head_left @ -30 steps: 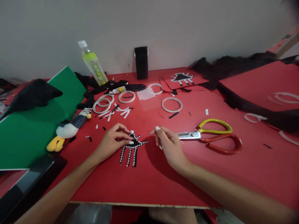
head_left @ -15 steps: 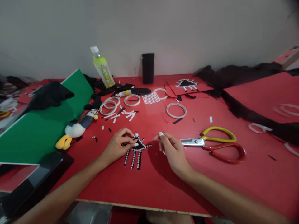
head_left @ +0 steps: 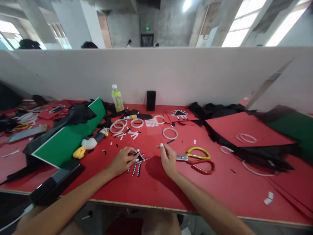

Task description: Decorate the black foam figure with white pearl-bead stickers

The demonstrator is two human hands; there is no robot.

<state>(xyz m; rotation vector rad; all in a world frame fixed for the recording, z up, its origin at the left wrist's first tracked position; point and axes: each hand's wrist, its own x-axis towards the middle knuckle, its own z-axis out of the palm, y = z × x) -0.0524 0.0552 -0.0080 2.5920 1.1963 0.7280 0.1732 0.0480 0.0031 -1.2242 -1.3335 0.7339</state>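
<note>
My left hand (head_left: 124,160) rests on the red table, its thumb and fingers closed at the upper left of a black cutout (head_left: 140,158) edged with pearl beads. A larger pearl (head_left: 138,151) sits at the top of that cutout, and beaded strips hang below it. To the right, my right hand (head_left: 168,156) is raised over the table, thumb against curled fingers; anything between them is too small to make out. Scissors (head_left: 182,157) with yellow and red handles lie just beside my right hand.
Tape rings (head_left: 170,133), a sheet of pearls (head_left: 152,122), white scraps (head_left: 133,134) and a bottle (head_left: 117,100) lie or stand farther back. A plush bird (head_left: 91,142) and green board (head_left: 61,143) are left; red sheets (head_left: 244,127) on black cloth are right.
The view has tilted up and shows the room beyond the partition. My left hand stays at the beaded cutout, and my right hand remains beside the scissors with its fingers slightly more gathered.
</note>
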